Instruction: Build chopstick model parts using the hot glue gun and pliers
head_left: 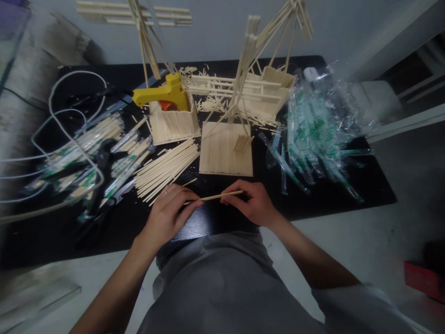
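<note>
A thin wooden stick is held level above the front of the black table, between my two hands. My left hand pinches its left end with thumb and forefinger. Thumb and fingers of my right hand close on the stick near its right end. Just beyond, a fan of loose wooden sticks lies to the left. Straight ahead sits a flat square panel of sticks, with a small upright row of short sticks and a taller stick frame on it.
A yellow glue gun rests on a stick-built base. Wrapped stick bundles, a white cable and dark-handled pliers lie left on the black table. Clear green-printed wrappers are heaped right. Short stick offcuts are scattered behind.
</note>
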`<move>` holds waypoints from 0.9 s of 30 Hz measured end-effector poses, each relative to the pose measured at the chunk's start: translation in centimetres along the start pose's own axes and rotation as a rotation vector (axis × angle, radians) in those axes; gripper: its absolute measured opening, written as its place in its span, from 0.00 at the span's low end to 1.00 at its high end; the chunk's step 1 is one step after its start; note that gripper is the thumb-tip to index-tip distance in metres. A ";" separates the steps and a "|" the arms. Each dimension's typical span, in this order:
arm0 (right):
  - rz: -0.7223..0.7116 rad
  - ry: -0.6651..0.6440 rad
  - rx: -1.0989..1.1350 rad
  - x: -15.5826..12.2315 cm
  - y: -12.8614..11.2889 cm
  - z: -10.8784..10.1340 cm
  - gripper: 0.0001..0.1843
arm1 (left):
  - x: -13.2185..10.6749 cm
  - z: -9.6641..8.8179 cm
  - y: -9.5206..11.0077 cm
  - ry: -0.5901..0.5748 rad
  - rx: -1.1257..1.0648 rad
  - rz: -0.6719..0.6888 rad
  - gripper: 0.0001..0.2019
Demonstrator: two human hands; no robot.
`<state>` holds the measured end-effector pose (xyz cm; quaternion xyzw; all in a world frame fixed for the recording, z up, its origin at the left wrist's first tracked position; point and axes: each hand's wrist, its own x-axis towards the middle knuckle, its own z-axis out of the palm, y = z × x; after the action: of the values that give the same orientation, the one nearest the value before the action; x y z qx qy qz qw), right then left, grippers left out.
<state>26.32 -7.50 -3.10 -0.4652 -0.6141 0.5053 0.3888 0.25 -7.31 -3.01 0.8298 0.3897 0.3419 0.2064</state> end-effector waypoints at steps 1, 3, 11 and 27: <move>0.014 0.012 0.030 0.0 0.1 0.0 0.05 | -0.1 0.0 -0.1 0.006 -0.007 -0.003 0.04; 0.037 0.037 0.084 0.0 0.2 0.2 0.06 | -0.2 0.1 -0.2 0.011 -0.020 -0.021 0.04; 0.074 0.167 0.236 0.2 -0.1 0.1 0.16 | -0.1 0.0 0.1 0.044 -0.071 -0.087 0.03; 0.110 0.177 0.354 0.8 0.5 0.0 0.18 | -0.4 -3.8 -3.1 0.145 0.203 -0.315 0.08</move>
<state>26.22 -6.68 -3.54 -0.4650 -0.4530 0.5830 0.4886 -4.26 -5.40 -2.45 0.7483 0.5611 0.3233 0.1440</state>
